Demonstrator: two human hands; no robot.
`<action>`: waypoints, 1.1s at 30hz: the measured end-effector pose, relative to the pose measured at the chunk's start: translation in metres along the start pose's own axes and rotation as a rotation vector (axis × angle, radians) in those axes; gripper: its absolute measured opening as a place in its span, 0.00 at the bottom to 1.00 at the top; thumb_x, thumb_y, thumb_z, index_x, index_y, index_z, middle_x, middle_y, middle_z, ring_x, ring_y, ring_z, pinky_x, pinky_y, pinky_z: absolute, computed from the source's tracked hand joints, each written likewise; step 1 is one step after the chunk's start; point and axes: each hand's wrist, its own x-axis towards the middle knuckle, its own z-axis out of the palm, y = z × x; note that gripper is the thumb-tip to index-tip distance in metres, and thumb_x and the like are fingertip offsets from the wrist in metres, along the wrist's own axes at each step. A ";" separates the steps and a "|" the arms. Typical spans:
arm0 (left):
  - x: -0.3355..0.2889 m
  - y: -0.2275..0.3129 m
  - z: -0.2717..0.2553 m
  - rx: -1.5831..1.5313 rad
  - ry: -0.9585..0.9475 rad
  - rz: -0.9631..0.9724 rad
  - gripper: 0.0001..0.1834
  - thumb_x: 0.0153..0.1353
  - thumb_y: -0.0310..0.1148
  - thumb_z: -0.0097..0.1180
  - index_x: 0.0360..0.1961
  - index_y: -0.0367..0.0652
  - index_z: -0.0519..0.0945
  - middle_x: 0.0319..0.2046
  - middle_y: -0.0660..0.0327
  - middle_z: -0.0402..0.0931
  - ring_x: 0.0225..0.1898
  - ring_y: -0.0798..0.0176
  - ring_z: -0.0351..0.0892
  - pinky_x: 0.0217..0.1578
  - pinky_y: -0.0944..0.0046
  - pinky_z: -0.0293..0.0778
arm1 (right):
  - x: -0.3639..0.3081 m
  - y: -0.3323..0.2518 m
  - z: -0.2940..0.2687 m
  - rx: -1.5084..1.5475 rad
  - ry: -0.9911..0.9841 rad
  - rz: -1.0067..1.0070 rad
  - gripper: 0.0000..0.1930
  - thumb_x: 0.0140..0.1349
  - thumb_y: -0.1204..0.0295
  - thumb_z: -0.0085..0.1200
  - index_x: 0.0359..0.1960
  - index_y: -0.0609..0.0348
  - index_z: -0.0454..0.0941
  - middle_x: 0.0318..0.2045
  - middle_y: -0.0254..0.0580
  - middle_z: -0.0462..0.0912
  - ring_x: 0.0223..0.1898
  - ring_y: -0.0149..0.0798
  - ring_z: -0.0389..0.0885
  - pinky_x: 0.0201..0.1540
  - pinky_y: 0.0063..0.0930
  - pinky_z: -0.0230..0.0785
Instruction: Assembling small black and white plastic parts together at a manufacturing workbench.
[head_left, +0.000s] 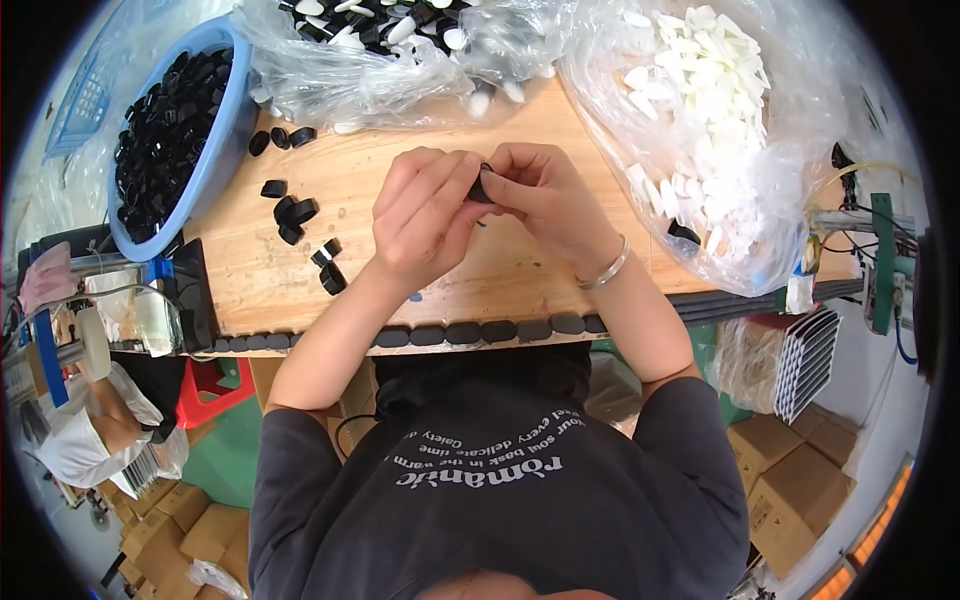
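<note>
Over the middle of the wooden table, both my hands meet at a small black oval piece (481, 187). My left hand (420, 213) has its fingers curled, with the fingertips pressed on the piece's left side. From the other side my right hand (545, 195) pinches it between thumb and fingers. The fingers cover much of the piece, so its inside cannot be made out. To the left of my left hand lie several loose black oval rings (292, 213). A row of black oval pieces (462, 333) runs along the table's near edge, below my wrists.
A blue basket (243, 105) full of black rings stands at the left. A clear bag of black and white pieces (400, 30) lies at the back, and another of white pieces (715, 75) at the right. A person (100, 405) is at the far left.
</note>
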 end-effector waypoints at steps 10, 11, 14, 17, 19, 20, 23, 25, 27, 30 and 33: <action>-0.001 -0.013 0.003 0.005 -0.098 -0.208 0.28 0.43 0.15 0.61 0.50 0.33 0.76 0.35 0.54 0.80 0.37 0.53 0.77 0.38 0.61 0.75 | 0.003 -0.009 0.007 -0.350 0.235 -0.037 0.08 0.61 0.72 0.58 0.37 0.65 0.79 0.32 0.33 0.82 0.32 0.21 0.78 0.31 0.13 0.69; -0.003 -0.013 0.003 0.023 -0.119 -0.197 0.30 0.44 0.14 0.60 0.54 0.36 0.75 0.37 0.54 0.80 0.39 0.55 0.79 0.40 0.61 0.75 | 0.002 -0.004 0.007 -0.433 0.216 -0.027 0.08 0.61 0.73 0.59 0.38 0.64 0.79 0.31 0.32 0.82 0.31 0.21 0.78 0.30 0.12 0.68; -0.006 -0.021 0.003 0.007 -0.197 -0.240 0.34 0.44 0.15 0.59 0.58 0.32 0.69 0.33 0.53 0.79 0.36 0.51 0.76 0.36 0.59 0.74 | 0.007 0.008 0.014 -0.446 0.288 -0.080 0.09 0.59 0.75 0.60 0.39 0.64 0.78 0.31 0.30 0.81 0.29 0.20 0.76 0.29 0.11 0.68; -0.007 -0.015 0.001 -0.056 -0.231 -0.425 0.42 0.44 0.17 0.59 0.65 0.34 0.61 0.32 0.52 0.78 0.34 0.50 0.76 0.35 0.59 0.74 | 0.006 0.004 0.024 -0.674 0.371 -0.261 0.10 0.57 0.76 0.61 0.40 0.65 0.78 0.30 0.28 0.79 0.27 0.19 0.73 0.29 0.12 0.68; -0.007 -0.014 -0.001 -0.128 -0.260 -0.486 0.44 0.46 0.19 0.60 0.67 0.35 0.57 0.30 0.52 0.78 0.32 0.50 0.76 0.34 0.61 0.74 | 0.012 0.006 0.015 -0.764 0.300 -0.393 0.11 0.56 0.76 0.62 0.41 0.65 0.78 0.30 0.28 0.79 0.26 0.19 0.72 0.29 0.12 0.68; -0.005 -0.011 -0.001 -0.202 -0.294 -0.549 0.47 0.47 0.20 0.62 0.69 0.37 0.52 0.28 0.53 0.78 0.29 0.50 0.77 0.33 0.63 0.73 | 0.013 0.008 0.009 -0.849 0.229 -0.521 0.12 0.55 0.77 0.62 0.41 0.65 0.77 0.29 0.28 0.78 0.25 0.20 0.71 0.30 0.12 0.68; 0.000 -0.003 -0.007 -0.235 -0.405 -0.826 0.41 0.53 0.19 0.59 0.68 0.41 0.57 0.26 0.61 0.78 0.32 0.65 0.80 0.40 0.69 0.73 | 0.012 0.013 0.000 -0.831 0.240 -0.423 0.13 0.57 0.77 0.61 0.44 0.65 0.77 0.29 0.31 0.79 0.26 0.20 0.73 0.30 0.14 0.69; -0.007 -0.014 -0.007 -0.373 -0.369 -0.924 0.31 0.57 0.21 0.57 0.63 0.39 0.65 0.25 0.63 0.78 0.31 0.70 0.77 0.39 0.72 0.72 | 0.013 0.008 -0.005 -0.550 0.297 -0.306 0.13 0.58 0.76 0.60 0.44 0.65 0.77 0.29 0.32 0.80 0.26 0.21 0.74 0.30 0.14 0.69; -0.008 -0.020 -0.009 -0.517 -0.333 -1.018 0.21 0.61 0.24 0.55 0.57 0.36 0.72 0.25 0.65 0.77 0.30 0.74 0.75 0.37 0.74 0.71 | 0.014 0.005 -0.006 -0.272 0.350 -0.186 0.12 0.59 0.76 0.60 0.44 0.65 0.77 0.29 0.33 0.80 0.25 0.21 0.75 0.29 0.15 0.69; -0.008 -0.024 -0.013 -0.652 -0.344 -1.061 0.09 0.66 0.27 0.51 0.43 0.34 0.79 0.24 0.68 0.76 0.27 0.78 0.71 0.33 0.78 0.68 | 0.014 0.004 -0.002 -0.242 0.338 -0.194 0.11 0.60 0.75 0.59 0.43 0.65 0.78 0.30 0.35 0.81 0.25 0.22 0.76 0.29 0.15 0.69; -0.007 -0.027 -0.014 -0.661 -0.369 -1.051 0.08 0.67 0.29 0.51 0.37 0.35 0.78 0.23 0.69 0.74 0.25 0.79 0.69 0.29 0.78 0.65 | 0.013 0.001 0.002 -0.307 0.356 -0.210 0.10 0.60 0.75 0.59 0.42 0.65 0.78 0.30 0.34 0.81 0.25 0.22 0.76 0.29 0.14 0.69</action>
